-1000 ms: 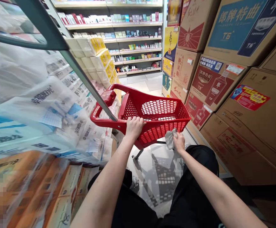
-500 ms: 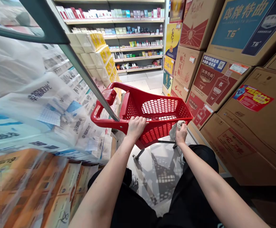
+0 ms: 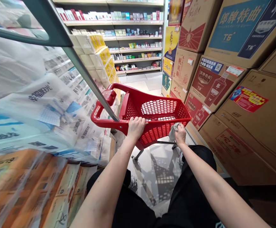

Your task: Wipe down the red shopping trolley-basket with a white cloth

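Observation:
A red plastic shopping basket with a mesh of holes stands in front of me on a metal-legged frame, its handle end toward the left. My left hand is closed over the near rim, fingers curled inside. Bunched in my right hand is a grey cloth, held against the outside of the near wall close to the right corner. A grey metal pole slants down from the upper left to the handle end.
Wrapped tissue packs are piled along the left. Stacked cardboard cartons line the right side. Shelves of small boxes and bottles stand at the back. Tiled floor runs between them. My knees flank the cart.
My right hand has shifted slightly left and down with the cloth along the basket's near wall. The left hand keeps its hold on the rim.

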{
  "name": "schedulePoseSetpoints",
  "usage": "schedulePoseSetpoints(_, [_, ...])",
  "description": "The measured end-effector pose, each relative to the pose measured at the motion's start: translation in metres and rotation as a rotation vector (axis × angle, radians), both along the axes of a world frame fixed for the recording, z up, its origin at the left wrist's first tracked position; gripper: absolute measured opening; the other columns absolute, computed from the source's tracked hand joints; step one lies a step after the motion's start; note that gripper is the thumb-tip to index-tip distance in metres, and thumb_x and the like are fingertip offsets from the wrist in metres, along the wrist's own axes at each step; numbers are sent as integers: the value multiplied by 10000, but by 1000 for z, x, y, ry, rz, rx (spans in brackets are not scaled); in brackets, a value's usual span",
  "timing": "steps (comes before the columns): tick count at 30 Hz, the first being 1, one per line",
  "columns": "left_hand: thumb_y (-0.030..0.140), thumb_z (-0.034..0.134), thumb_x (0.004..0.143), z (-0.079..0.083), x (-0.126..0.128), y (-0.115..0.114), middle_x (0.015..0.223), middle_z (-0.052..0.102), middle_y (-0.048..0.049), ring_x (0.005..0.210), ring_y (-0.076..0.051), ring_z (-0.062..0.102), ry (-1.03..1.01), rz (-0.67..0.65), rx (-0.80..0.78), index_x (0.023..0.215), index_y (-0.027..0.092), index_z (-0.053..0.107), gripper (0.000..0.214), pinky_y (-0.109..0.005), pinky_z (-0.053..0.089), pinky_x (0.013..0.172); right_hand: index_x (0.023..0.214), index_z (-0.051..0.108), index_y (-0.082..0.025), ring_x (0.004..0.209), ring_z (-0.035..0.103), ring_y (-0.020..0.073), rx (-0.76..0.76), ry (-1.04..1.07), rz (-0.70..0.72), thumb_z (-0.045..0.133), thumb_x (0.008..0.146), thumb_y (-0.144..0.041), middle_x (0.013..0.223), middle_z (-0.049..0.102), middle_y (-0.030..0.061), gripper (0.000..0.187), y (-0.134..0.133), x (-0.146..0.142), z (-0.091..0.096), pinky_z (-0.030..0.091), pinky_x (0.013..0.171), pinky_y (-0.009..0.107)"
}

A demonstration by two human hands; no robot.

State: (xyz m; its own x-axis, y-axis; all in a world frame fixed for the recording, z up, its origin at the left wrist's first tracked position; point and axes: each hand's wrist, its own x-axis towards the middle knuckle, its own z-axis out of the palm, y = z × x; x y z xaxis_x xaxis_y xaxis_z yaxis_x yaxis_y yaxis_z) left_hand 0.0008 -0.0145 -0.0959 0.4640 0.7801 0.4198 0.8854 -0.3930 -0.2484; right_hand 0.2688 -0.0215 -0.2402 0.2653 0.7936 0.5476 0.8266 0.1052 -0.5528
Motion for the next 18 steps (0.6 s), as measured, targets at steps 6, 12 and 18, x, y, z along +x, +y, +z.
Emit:
schedulePoseSetpoints(6, [346,404,926,0,2,-3,842,623,-139,843,-282,544,-16,14,9,855,160,603,282,-412,317,745,917,641,-157,893,555,216,-40,93,-69,430,809,-225,1047,591,131,246,-16,2,-11,435,809,317])
schedulePoseSetpoints(12, [342,409,925,-1,2,0,816,622,-128,833,-274,547,-37,-33,-15,842,161,603,279,-404,319,752,969,636,-152,971,532,234,-72,65,-114,400,786,-176,1159,547,156,299,-2,16,-4,414,854,340])
schedulePoseSetpoints(18, [336,388,928,-3,7,1,837,607,-129,846,-273,525,-46,15,-4,849,164,587,275,-407,316,758,975,633,-149,945,544,235,-102,72,-105,421,772,-199,1128,566,147,298,1,14,-11,422,833,330])
